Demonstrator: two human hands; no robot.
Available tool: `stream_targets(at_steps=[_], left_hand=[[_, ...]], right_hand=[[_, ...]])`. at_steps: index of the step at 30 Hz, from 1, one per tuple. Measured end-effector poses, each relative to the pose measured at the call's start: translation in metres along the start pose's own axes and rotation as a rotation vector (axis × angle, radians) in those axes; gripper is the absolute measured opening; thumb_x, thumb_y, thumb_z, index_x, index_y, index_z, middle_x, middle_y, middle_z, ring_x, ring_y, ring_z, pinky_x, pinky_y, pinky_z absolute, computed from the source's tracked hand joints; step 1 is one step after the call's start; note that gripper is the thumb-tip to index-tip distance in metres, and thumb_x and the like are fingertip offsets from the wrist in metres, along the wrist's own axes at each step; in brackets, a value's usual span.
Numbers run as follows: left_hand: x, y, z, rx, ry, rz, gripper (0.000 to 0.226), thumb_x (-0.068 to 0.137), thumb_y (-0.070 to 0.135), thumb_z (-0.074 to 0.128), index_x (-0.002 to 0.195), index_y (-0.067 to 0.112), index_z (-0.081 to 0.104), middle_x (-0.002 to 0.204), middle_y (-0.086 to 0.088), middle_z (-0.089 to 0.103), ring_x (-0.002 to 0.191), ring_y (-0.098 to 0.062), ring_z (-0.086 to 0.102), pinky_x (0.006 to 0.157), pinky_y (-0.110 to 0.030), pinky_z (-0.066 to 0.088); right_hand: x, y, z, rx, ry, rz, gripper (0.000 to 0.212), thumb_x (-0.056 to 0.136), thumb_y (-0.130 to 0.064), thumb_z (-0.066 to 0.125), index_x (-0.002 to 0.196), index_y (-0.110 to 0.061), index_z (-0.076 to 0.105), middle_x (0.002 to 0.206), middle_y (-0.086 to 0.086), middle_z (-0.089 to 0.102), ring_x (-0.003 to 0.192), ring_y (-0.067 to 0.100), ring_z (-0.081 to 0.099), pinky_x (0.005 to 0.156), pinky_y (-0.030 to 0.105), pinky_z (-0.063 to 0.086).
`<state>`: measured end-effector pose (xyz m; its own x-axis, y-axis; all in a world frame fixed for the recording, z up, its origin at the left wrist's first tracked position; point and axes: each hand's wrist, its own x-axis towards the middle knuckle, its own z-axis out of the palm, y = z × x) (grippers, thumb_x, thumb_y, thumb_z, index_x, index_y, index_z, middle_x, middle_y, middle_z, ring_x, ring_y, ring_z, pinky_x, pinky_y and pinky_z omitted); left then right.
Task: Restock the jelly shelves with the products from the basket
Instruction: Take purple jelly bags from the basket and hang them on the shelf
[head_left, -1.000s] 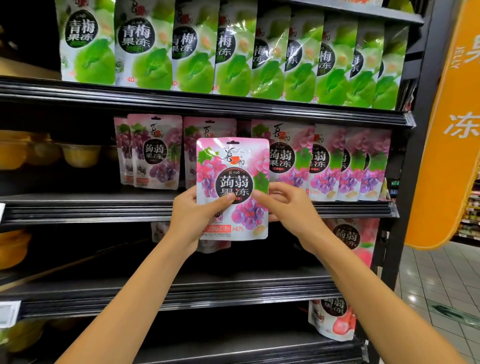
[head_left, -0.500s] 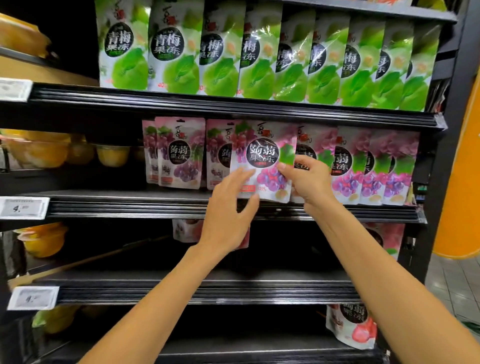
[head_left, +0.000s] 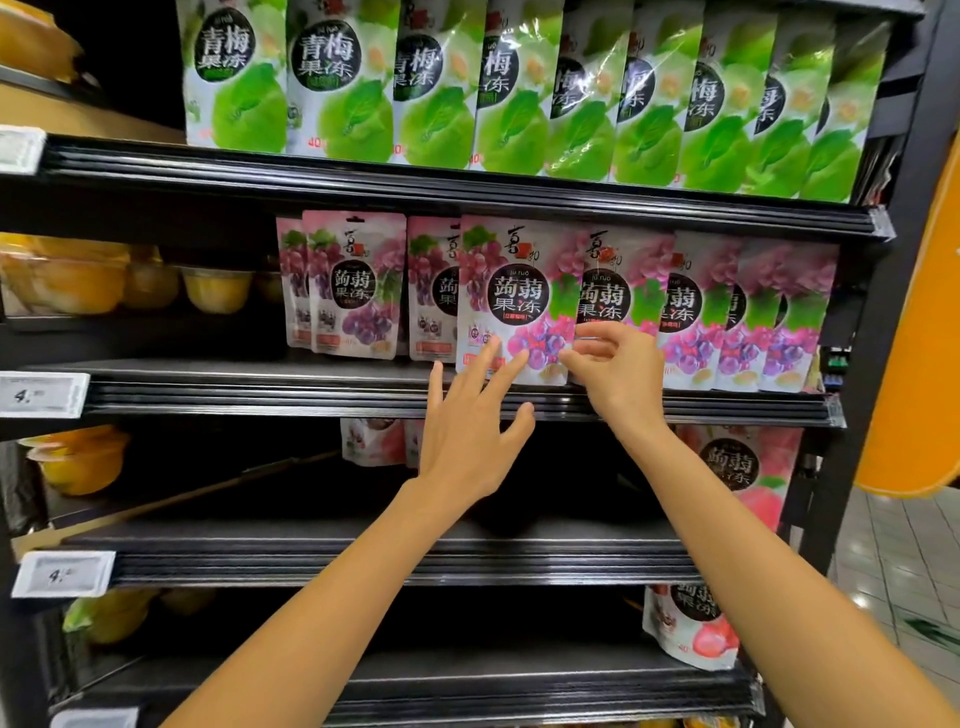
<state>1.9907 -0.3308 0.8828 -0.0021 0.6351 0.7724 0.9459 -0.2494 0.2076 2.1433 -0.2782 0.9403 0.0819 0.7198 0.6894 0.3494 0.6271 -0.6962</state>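
**Fingers (head_left: 492, 349) flat on the grape pouch, seating it on the shelf**

Left hand (head_left: 470, 441): fingers straight and spread, two tips touching the lower front face of the grape jelly pouch (head_left: 511, 291), gripping nothing. Right hand (head_left: 621, 374): fingers loosely curled at the pouch's lower right edge. Can't tell if they pinch the edge or only touch it.

The pouch stands upright on the middle shelf (head_left: 260, 395), just above and beyond the left fingertips, long axis vertical. It sits at the front of its row and overlaps the neighbour pouch (head_left: 613, 291) above the right fingers. Both hands are about equally near. Left is on the face, so the push back looks like its job, with right guiding the edge.

Materials: the pouch is glossy flexible film, flat and rectangular, with soft contents. It will likely buckle if pressed only low, so mid-face looks safer. The shelf lip is black and ribbed. The green pouches (head_left: 431, 98), well above the fingers, are the same film. Peach pouches (head_left: 737, 467) sit below and right of the right fingers. Basket not in view.
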Motion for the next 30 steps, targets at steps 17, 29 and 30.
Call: stream_targets(at_steps=[17,29,30], left_hand=[[-0.047,-0.008,-0.011,-0.330,0.123,0.047,0.037,0.092,0.012,0.055,0.128,0.019,0.060,0.137,0.005,0.054,0.140,-0.013,0.035,0.121,-0.033,0.020],[-0.270,-0.104,-0.009,-0.610,-0.114,-0.452,0.027,0.094,0.004,0.048,0.107,0.021,0.064,0.101,0.004,0.069,0.095,-0.011,0.063,0.086,-0.025,0.049],[-0.299,-0.116,-0.002,-0.622,-0.167,-0.526,0.026,0.095,0.005,0.047,0.105,0.022,0.064,0.098,0.007,0.069,0.090,-0.011,0.063,0.083,-0.027,0.051]], right_hand=[[-0.065,0.015,0.010,-0.066,0.048,-0.128,0.022,0.088,-0.016,0.067,0.109,-0.016,0.059,0.086,-0.011,0.067,0.077,0.002,0.062,0.073,0.009,0.044],[-0.323,0.072,0.067,-0.011,-0.208,0.382,0.014,0.095,-0.011,0.057,0.109,-0.010,0.060,0.082,-0.008,0.058,0.071,-0.004,0.054,0.066,0.017,0.045],[-0.351,0.084,0.075,-0.017,-0.251,0.460,0.014,0.095,-0.009,0.057,0.109,-0.008,0.060,0.082,-0.003,0.058,0.072,0.002,0.053,0.066,0.023,0.046]])
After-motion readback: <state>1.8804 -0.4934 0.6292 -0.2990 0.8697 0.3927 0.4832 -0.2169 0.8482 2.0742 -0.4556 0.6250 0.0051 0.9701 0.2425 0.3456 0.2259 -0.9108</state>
